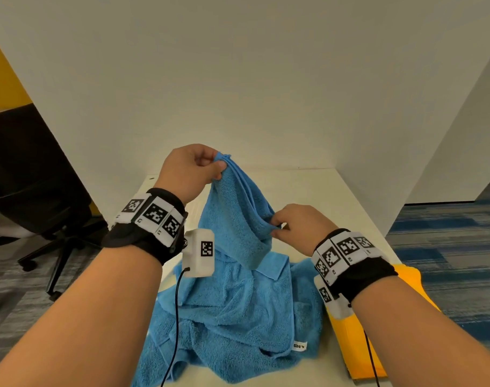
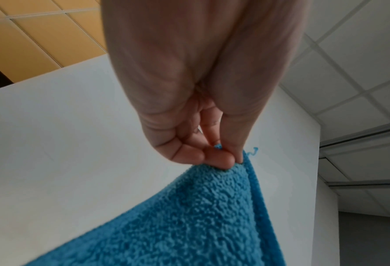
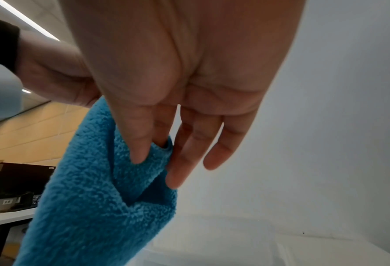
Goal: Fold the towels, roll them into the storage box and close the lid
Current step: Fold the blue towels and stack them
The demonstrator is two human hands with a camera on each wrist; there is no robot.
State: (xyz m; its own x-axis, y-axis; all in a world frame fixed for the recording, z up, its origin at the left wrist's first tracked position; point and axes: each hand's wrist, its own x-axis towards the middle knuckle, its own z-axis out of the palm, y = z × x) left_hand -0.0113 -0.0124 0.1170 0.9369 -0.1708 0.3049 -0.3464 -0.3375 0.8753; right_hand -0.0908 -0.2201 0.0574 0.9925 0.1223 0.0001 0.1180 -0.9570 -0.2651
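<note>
Towel time: your left hand is pinching the top corner of a blue towel between thumb and curled fingers, holding it up above the tabletop. Your right hand is lower down and to the right, nipping the towel's side edge with thumb and index finger; in the right wrist view the other fingers are hanging straight and loose, clear of the cloth. So both hands are clamped on the same towel, well apart from each other, and it's hanging slack between them. More blue towelling is lying in a crumpled heap underneath, right in front of you. Just beside that heap, on your right, something flat and orange is lying under your forearm; can't tell what it is.
</note>
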